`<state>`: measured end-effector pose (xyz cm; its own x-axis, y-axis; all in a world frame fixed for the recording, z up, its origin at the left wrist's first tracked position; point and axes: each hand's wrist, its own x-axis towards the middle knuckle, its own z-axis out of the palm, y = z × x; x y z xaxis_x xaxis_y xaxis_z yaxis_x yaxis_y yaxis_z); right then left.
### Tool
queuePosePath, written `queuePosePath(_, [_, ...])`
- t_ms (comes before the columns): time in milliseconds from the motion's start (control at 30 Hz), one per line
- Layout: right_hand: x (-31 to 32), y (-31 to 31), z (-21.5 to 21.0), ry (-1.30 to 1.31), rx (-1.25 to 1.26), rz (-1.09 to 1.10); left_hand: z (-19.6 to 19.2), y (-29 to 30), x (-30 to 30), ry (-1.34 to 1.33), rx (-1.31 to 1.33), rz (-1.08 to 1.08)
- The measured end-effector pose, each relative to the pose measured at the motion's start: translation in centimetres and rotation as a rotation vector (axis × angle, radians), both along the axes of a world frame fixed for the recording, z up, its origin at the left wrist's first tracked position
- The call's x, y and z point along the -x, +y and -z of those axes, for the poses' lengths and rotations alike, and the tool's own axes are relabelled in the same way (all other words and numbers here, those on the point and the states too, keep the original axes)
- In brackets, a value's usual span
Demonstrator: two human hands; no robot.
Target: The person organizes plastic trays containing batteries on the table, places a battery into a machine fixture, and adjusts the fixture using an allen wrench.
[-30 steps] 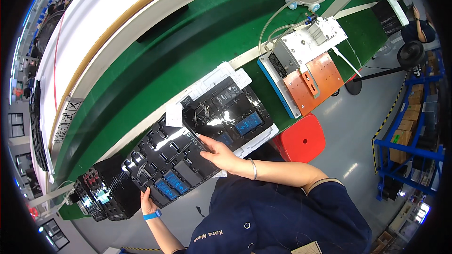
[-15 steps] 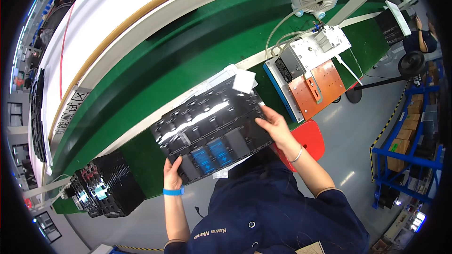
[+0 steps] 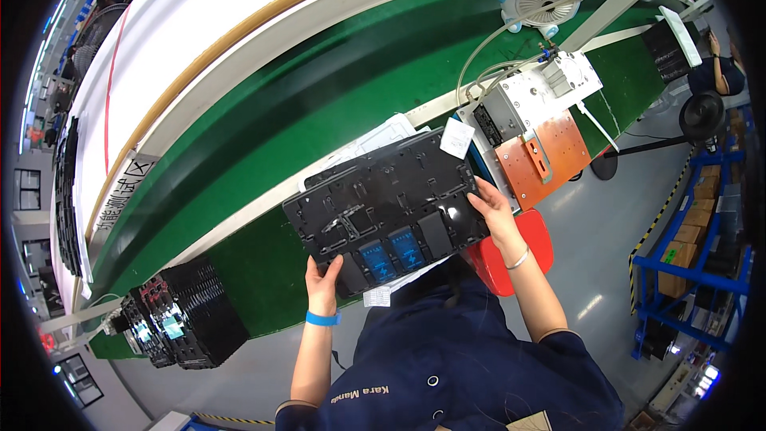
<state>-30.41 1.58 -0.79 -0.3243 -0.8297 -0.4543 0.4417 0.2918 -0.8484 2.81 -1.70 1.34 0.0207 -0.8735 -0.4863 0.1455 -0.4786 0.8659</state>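
Over the green desk [image 3: 259, 291], my left hand [image 3: 322, 291] pinches a black tray's [image 3: 375, 187] left edge, thumb spread from fingers [image 3: 312, 268]; my right hand [image 3: 499, 221] grips its right edge, thumb on top. Two blue rectangular pieces [image 3: 408, 249] sit along the near side.

I'm counting two blue rectangular battery packs [image 3: 406, 249], one white-and-blue fan [image 3: 546, 0], one red stool [image 3: 535, 243], one drilled orange plate [image 3: 560, 163], one blue wristband [image 3: 322, 319], one bangle [image 3: 520, 258].
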Motion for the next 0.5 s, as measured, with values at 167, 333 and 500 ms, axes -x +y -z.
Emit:
queuePosePath(167, [-0.3, 4.1, -1.2, -0.039, -0.050, -0.036, -1.7, 3.3, -1.1, -0.048, -0.037, 0.088])
queuePosePath(333, [-1.5, 7.1, -1.8, -0.060, -0.103, -0.012, -1.9, 6.7, -2.3, -0.030, -0.159, 0.044])
queuePosePath(500, [-2.0, 8.0, -2.4, -0.058, -0.103, -0.002, -2.9, 7.6, -2.2, -0.029, -0.173, 0.032])
